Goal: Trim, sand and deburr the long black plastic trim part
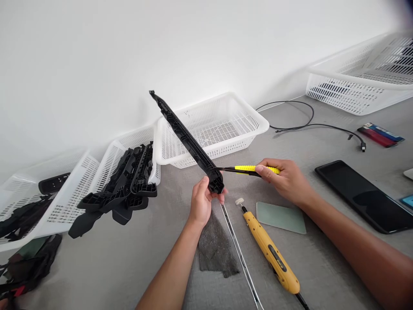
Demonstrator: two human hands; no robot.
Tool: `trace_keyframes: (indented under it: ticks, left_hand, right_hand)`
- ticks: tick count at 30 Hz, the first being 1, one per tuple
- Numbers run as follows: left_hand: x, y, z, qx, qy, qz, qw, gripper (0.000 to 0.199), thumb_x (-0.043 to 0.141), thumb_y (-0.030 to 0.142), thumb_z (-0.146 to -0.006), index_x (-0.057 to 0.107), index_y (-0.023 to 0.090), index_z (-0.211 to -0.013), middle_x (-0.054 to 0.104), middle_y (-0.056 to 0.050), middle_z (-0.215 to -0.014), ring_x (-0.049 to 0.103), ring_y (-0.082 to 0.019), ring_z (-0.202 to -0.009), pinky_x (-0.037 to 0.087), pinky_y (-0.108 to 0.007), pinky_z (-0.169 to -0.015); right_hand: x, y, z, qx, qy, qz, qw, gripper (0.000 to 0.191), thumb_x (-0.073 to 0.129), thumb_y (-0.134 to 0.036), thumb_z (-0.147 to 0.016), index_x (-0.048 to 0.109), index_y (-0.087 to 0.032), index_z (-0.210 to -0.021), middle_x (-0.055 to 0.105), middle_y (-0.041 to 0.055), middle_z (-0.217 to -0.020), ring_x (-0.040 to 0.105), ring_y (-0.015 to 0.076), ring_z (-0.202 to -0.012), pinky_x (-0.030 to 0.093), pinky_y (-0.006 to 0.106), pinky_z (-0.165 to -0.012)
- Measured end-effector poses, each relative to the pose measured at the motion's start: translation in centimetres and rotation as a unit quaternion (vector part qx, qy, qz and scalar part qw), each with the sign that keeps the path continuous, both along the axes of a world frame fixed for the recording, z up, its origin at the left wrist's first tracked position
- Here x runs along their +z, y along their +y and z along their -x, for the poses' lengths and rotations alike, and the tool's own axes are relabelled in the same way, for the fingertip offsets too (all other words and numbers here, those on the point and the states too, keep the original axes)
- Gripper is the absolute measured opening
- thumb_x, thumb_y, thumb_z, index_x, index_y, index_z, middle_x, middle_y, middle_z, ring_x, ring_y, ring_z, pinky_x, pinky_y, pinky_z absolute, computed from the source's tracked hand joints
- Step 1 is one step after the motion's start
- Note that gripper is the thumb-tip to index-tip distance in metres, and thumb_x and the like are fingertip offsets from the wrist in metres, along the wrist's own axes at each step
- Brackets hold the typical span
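A long black plastic part [189,140] slants up and to the left, its lower end gripped by my left hand [201,200]. My right hand [280,176] is closed round a yellow-handled tool [247,168], whose dark thin end meets the part near its lower end. Below the hands a dark grey cloth [217,249] lies on the table. Beside it are a thin metal strip [237,245] and a yellow rotary tool [271,252] with a pale tip.
A white basket [206,153] stands behind the part. Baskets of black parts [129,176] are at the left, another basket [342,92] at the back right. A pale green plate [280,217], a phone [364,193], a cable [312,114] and small packets [380,134] lie right.
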State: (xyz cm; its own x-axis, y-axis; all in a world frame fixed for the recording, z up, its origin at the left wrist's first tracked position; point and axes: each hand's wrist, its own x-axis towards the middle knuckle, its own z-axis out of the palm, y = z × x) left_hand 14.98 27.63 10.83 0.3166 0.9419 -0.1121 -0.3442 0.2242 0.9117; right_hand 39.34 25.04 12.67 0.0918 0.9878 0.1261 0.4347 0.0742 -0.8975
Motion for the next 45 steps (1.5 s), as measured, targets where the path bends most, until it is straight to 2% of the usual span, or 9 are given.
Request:
trace_keyframes:
  ticks: [5,7,12,21,24,31,35,39,45]
  left_hand:
    - [-0.1,0.0,0.2,0.002,0.008,-0.008,1.000,0.059,0.062,0.062,-0.098,0.071,0.011,-0.125,0.073,-0.005,-0.069,0.058,-0.016,-0.051,0.047,-0.029,-0.053]
    - [-0.1,-0.1,0.3,0.002,0.007,-0.007,1.000,0.056,0.060,0.063,-0.099,0.071,0.013,-0.122,0.071,-0.003,-0.067,0.056,-0.015,-0.050,0.044,-0.028,-0.053]
    - [0.1,-0.1,0.2,-0.015,-0.016,-0.010,1.000,0.053,0.055,0.063,-0.102,0.073,0.014,-0.111,0.061,0.000,-0.059,0.047,-0.013,-0.049,0.039,-0.027,-0.052]
    - [0.2,-0.1,0.3,-0.050,-0.039,0.008,0.998,0.054,0.053,0.062,-0.103,0.072,0.012,-0.113,0.061,0.000,-0.057,0.047,-0.014,-0.046,0.041,-0.028,-0.051]
    - [0.1,-0.1,0.4,-0.051,-0.044,0.007,0.998,0.054,0.052,0.062,-0.103,0.072,0.012,-0.114,0.062,0.000,-0.057,0.047,-0.015,-0.046,0.041,-0.029,-0.051]
    - [0.0,-0.1,0.5,-0.056,-0.049,0.010,0.997,0.055,0.050,0.067,-0.103,0.070,0.016,-0.112,0.062,0.000,-0.055,0.046,-0.015,-0.044,0.041,-0.028,-0.051]
    - [0.1,-0.1,0.5,-0.054,-0.045,0.011,0.997,0.057,0.047,0.068,-0.104,0.070,0.017,-0.111,0.060,0.000,-0.054,0.046,-0.015,-0.044,0.040,-0.028,-0.050]
    - [0.2,-0.2,0.4,-0.048,-0.042,0.014,0.998,0.055,0.049,0.067,-0.104,0.071,0.017,-0.110,0.060,0.001,-0.055,0.045,-0.014,-0.044,0.039,-0.028,-0.050]
    - [0.2,-0.1,0.3,-0.048,-0.041,0.014,0.998,0.054,0.050,0.067,-0.103,0.070,0.017,-0.109,0.059,0.001,-0.054,0.043,-0.014,-0.043,0.037,-0.028,-0.049]
  right_hand:
    - [0.3,0.0,0.1,0.042,-0.001,0.016,0.999,0.058,0.065,-0.074,-0.091,0.063,-0.022,-0.067,0.048,-0.0018,-0.059,0.040,0.0159,-0.058,0.029,0.031,-0.056]
    - [0.4,0.0,0.0,0.057,0.001,0.025,0.998,0.058,0.066,-0.074,-0.090,0.062,-0.022,-0.066,0.047,-0.0021,-0.058,0.040,0.0155,-0.058,0.028,0.031,-0.056]
    - [0.4,-0.1,-0.3,0.046,0.018,0.019,0.999,0.059,0.063,-0.073,-0.092,0.060,-0.022,-0.063,0.047,-0.0022,-0.058,0.039,0.0152,-0.058,0.028,0.031,-0.057]
    - [-0.2,-0.3,1.2,0.054,0.006,-0.018,0.998,0.059,0.057,-0.074,-0.097,0.063,-0.022,-0.070,0.051,-0.0018,-0.061,0.043,0.0157,-0.058,0.032,0.031,-0.057]
    - [-0.5,-0.5,1.3,0.068,0.009,-0.023,0.997,0.059,0.053,-0.074,-0.099,0.066,-0.021,-0.077,0.052,-0.0018,-0.062,0.044,0.0155,-0.058,0.032,0.030,-0.057]
    - [-0.6,-0.8,1.8,0.185,-0.077,-0.008,0.980,0.051,0.054,-0.066,-0.104,0.073,-0.019,-0.107,0.066,0.0013,-0.073,0.053,0.0175,-0.063,0.035,0.029,-0.061]
    - [-0.2,-1.1,2.2,0.220,-0.097,0.002,0.971,0.051,0.047,-0.065,-0.107,0.069,-0.020,-0.097,0.067,0.0023,-0.073,0.053,0.0172,-0.062,0.035,0.030,-0.062]
    - [-0.2,-1.2,2.5,0.211,-0.109,-0.002,0.972,0.053,0.038,-0.063,-0.110,0.061,-0.022,-0.086,0.060,0.0004,-0.067,0.049,0.0165,-0.058,0.032,0.030,-0.060]
    - [-0.2,-1.3,2.5,0.195,-0.120,0.012,0.973,0.052,0.036,-0.064,-0.110,0.051,-0.023,-0.080,0.052,-0.0025,-0.064,0.044,0.0157,-0.056,0.029,0.030,-0.058]
